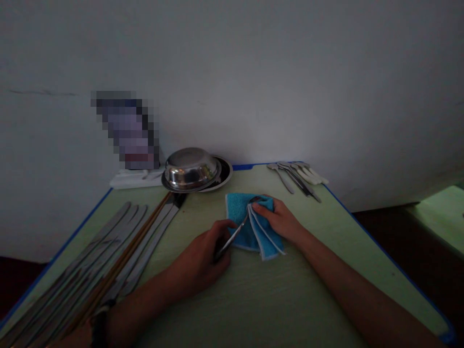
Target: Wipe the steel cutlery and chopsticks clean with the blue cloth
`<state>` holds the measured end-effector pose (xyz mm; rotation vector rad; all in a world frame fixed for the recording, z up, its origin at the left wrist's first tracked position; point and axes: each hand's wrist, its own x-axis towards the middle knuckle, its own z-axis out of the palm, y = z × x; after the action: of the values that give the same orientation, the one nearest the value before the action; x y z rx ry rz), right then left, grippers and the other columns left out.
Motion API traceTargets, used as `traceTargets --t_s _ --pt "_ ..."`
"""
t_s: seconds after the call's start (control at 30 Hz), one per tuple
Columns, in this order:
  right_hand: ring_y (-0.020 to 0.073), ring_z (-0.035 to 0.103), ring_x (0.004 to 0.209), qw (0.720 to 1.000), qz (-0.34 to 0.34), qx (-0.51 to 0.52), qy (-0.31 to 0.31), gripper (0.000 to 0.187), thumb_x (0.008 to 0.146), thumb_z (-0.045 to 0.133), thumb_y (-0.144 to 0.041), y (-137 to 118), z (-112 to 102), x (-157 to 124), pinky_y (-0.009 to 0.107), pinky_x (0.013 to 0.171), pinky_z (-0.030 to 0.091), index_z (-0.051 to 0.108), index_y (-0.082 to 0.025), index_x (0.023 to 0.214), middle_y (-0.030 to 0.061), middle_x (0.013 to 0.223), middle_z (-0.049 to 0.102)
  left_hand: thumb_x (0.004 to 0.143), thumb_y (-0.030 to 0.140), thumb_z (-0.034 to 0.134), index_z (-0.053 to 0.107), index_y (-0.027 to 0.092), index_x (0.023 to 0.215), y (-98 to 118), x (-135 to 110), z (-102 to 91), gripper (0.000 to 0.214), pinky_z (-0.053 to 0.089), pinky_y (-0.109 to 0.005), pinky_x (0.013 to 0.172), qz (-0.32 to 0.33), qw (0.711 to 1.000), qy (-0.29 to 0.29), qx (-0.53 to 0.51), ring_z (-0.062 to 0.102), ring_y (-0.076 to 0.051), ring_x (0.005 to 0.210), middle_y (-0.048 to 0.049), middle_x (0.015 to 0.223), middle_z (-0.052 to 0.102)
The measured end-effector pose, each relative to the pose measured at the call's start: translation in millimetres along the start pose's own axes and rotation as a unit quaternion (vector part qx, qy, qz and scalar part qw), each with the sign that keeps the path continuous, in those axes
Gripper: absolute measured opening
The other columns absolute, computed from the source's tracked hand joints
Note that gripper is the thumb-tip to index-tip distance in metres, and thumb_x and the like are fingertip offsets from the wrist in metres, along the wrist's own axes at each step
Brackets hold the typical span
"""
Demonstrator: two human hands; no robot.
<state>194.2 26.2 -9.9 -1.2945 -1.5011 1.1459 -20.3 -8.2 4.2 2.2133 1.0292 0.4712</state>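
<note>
A folded blue cloth (239, 212) lies near the middle of the pale green table (261, 299). My left hand (206, 258) is closed on the handle of a metal spoon (235, 234), whose bowl end runs up into the cloth's folds. My right hand (281, 220) pinches the cloth round the spoon's bowl, fingers pressed together on the fabric. The bowl of the spoon is mostly hidden by cloth and fingers.
Several long metal utensils (119, 251) lie fanned out at the left. An upturned steel bowl (191, 168) sits on a dark plate (225, 173) at the back. Several spoons (297, 176) lie at the back right. A white tray (132, 179) is by the wall.
</note>
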Motion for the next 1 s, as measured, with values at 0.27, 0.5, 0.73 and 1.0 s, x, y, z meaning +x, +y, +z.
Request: traceTargets --t_s 0.27,0.5,0.73,1.0 --pt "0.0112 0.052 0.065 1.0 0.017 0.022 0.006 0.023 0.079 0.052 -0.04 3 2 1 0.025 0.064 0.044 0.058 -0.019 0.082 -0.0015 0.073 0.057 0.08 0.013 0.045 0.037 0.028 0.129 -7 2 1.0 0.052 0.045 -0.027 0.067 0.035 0.999 0.003 0.024 0.055 -0.014 0.075 -0.0022 0.097 0.059" --pt "0.0111 0.052 0.063 1.0 0.02 0.002 0.007 0.021 0.078 0.053 -0.039 0 1 0 0.025 0.062 0.044 0.056 -0.019 0.077 -0.0022 0.069 0.056 0.08 0.012 0.046 0.035 0.027 0.132 -6 2 -0.5 0.056 0.046 -0.029 0.073 0.049 0.998 -0.012 0.03 0.054 -0.014 0.075 -0.0018 0.092 0.06" --pt "0.0109 0.053 0.06 1.0 0.023 -0.011 0.008 0.028 0.076 0.055 -0.046 -5 0 -2 0.024 0.058 0.044 0.055 -0.018 0.076 -0.002 0.067 0.057 0.085 0.016 0.043 0.035 0.027 0.131 -5 3 -2.3 0.048 0.045 -0.033 0.083 0.059 0.998 -0.017 0.021 0.056 -0.016 0.092 -0.0032 0.111 0.059" --pt "0.0119 0.056 0.068 0.999 0.018 0.007 -0.026 0.036 0.063 0.07 -0.038 -8 -3 -4 0.026 0.064 0.047 0.056 -0.018 0.09 -0.0005 0.079 0.061 0.089 0.023 0.04 0.034 0.029 0.13 -4 -1 -3.0 0.042 0.046 -0.033 0.082 0.057 0.997 -0.021 0.044 0.058 -0.017 0.091 -0.0027 0.112 0.06"
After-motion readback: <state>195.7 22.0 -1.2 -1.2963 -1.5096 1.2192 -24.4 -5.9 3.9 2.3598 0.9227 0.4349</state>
